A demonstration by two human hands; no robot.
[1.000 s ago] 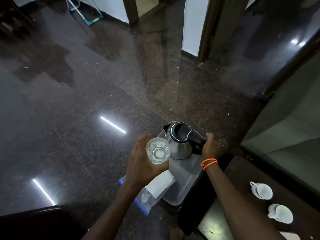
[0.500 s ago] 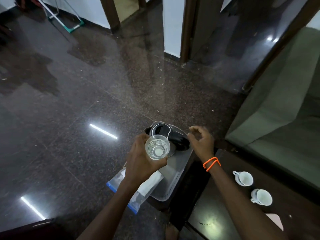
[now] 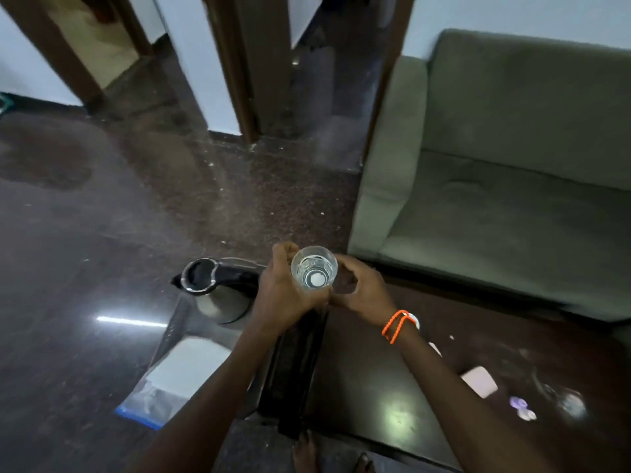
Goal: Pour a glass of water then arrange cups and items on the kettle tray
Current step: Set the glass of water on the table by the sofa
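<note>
A clear glass (image 3: 314, 270) with water in it is held upright in my left hand (image 3: 285, 295), above the left edge of the dark table. My right hand (image 3: 360, 288) sits just right of the glass, fingers curled around its side and touching it. The steel kettle (image 3: 218, 291) with a black lid and handle stands on the grey tray (image 3: 172, 331) to the left of my hands. A white folded napkin (image 3: 189, 367) and a clear plastic bag (image 3: 150, 402) lie at the tray's near end. The white cups are mostly hidden behind my right arm.
A dark wooden table (image 3: 392, 387) fills the lower right, with a pink pad (image 3: 479, 380), a small purple item (image 3: 520, 404) and another glass (image 3: 570, 402) on it. A green sofa (image 3: 512, 199) stands behind it. Shiny dark floor (image 3: 85, 233) lies to the left.
My right hand has let go of the kettle handle and come over to the glass. The glass has moved right, away from the kettle and over the table edge. The view has swung right.
</note>
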